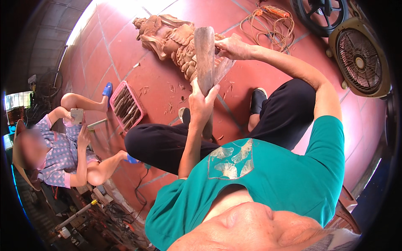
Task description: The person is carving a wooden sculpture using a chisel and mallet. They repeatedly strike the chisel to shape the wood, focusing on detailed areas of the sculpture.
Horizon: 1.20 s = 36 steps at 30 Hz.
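Observation:
My left hand point(202, 102) is closed around a long, flat, paddle-shaped wooden club point(204, 52), whose broad end points away from me and whose narrower end runs down between my legs. Just to the right, my right hand point(235, 48) has its fingers bent in a pinch at the edge of a carved wooden figure point(173, 39). The club covers part of the carving and the fingertips, so what they hold cannot be made out. The brown figure lies on the floor in front of me, densely cut with folds and relief.
Wood chips point(171, 100) litter the red tiles. A pink basket point(140, 102) of chisel-like tools stands left, beside a seated person point(63, 154) holding a phone point(77, 116). Coiled orange cord point(272, 31), a wheel point(320, 14) and a box fan point(360, 58) lie right.

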{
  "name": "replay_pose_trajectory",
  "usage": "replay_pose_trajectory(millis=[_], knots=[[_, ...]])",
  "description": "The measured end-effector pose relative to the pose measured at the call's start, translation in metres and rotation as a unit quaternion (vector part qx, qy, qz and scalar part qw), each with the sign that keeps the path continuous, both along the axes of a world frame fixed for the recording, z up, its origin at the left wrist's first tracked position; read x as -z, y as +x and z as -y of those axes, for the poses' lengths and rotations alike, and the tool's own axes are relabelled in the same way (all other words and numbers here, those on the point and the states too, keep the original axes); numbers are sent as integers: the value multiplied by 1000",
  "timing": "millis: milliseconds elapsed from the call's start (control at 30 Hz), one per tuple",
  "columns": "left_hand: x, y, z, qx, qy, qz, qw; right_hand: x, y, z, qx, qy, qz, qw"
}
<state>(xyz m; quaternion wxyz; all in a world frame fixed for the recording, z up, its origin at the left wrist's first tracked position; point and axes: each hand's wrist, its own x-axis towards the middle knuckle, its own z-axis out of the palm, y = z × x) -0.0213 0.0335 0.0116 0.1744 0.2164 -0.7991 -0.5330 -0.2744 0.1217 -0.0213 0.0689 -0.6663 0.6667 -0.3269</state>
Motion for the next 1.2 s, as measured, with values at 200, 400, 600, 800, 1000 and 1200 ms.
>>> replay_pose_trajectory(millis=[200,400,600,800,1000,1200], knots=[[-5,11,-6,-91,26,-111,989,8,-3,2,28,72,6,997],[14,0,-1,-25,-66,32,997,-17,6,-3,34,106,6,994],[9,9,7,0,52,-16,998,16,-25,-6,58,15,252,966],[5,9,12,-31,92,-1,995,21,-29,-14,80,17,283,956],[5,10,8,-28,86,-2,996,11,-28,-13,120,-33,321,939],[1,8,7,-14,92,9,996,15,-29,-19,134,-8,298,945]])
